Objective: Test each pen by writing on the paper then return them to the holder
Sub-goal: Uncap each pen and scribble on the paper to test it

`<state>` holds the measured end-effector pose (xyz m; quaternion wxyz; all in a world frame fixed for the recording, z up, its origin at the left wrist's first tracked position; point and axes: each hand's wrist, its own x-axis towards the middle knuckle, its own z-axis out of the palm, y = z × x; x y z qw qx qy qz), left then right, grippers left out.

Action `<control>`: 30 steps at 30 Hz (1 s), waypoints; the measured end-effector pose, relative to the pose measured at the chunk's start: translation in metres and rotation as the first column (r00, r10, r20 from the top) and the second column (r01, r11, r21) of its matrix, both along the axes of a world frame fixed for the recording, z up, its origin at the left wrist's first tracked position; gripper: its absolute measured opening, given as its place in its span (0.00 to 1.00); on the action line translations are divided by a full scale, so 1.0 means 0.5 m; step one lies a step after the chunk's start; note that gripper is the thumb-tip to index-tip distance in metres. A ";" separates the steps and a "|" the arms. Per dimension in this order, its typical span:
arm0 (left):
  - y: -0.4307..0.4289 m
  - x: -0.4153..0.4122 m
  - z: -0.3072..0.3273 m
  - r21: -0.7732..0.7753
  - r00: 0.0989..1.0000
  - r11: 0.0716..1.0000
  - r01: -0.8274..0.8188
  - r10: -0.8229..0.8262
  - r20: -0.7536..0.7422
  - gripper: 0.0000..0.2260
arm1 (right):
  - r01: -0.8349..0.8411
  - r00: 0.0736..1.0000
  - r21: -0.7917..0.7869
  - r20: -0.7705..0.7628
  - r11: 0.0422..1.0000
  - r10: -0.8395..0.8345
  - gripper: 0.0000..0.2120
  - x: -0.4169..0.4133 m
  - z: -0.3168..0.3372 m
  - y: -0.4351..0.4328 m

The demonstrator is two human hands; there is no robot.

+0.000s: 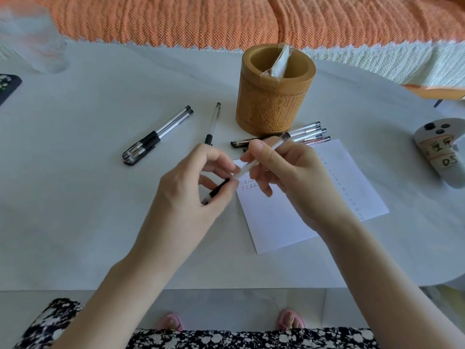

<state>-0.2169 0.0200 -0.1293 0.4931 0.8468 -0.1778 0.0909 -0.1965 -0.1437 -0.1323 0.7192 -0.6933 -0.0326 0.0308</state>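
At the middle of the white table (88, 197), above the top-left corner of the paper (281, 222):

- Pen (249, 166): clear barrel, black lower section, held off the table and tilted, its upper end toward 1 o'clock and its lower end toward 7 o'clock.
- Right hand (284, 172): fingers curled round the upper barrel, thumb on top.
- Left hand (191, 182): fingers (221, 159) closed in a pinch on the black lower section. Whether that part is a cap or a grip cannot be told.
- Paper: white sheet, lying flat and skewed, with red marks near its top-left corner and a column of handwritten numbers along its right edge.
- Holder (271, 107): carved, tan, cylindrical and upright, at 12 o'clock from the paper. It contains one clear-wrapped packet (279, 64) leaning on the rim.
- Cluster of pens (307, 133): lying flat and side by side, between the holder's base and the paper's top edge.
- Single pen (213, 122): lying alone at 9 o'clock from the holder.
- Pair of pens (158, 136): capped, touching each other, further out toward 9 o'clock.
- Grey device (437, 149): bears a handwritten label, at 3 o'clock on the table edge.
- Dark object (7, 86): at the far 9 o'clock edge, only partly in view.
- Orange blanket (226, 18): beyond the table at 12 o'clock.
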 end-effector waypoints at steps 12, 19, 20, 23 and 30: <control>-0.034 0.007 -0.037 0.195 0.999 0.980 0.043 -0.042 -0.010 0.10 | 0.229 0.973 0.027 0.036 0.973 -0.230 0.13 -0.004 -0.001 -0.020; -0.041 0.010 -0.035 0.305 0.997 0.951 0.049 -0.063 0.037 0.11 | 0.260 0.964 0.038 0.044 0.965 -0.261 0.14 -0.005 0.000 -0.024; -0.043 0.010 -0.034 0.333 0.997 0.942 0.032 -0.053 0.054 0.11 | 0.260 0.964 0.047 0.046 0.965 -0.262 0.14 -0.005 0.000 -0.025; -0.047 0.008 -0.027 0.418 0.994 0.908 -0.021 -0.025 0.104 0.11 | 0.258 0.964 0.069 0.044 0.964 -0.262 0.15 -0.004 -0.001 -0.028; -0.055 0.009 -0.022 0.407 0.998 0.913 0.010 -0.032 0.049 0.11 | 0.254 0.966 0.073 0.038 0.964 -0.257 0.15 -0.005 -0.005 -0.041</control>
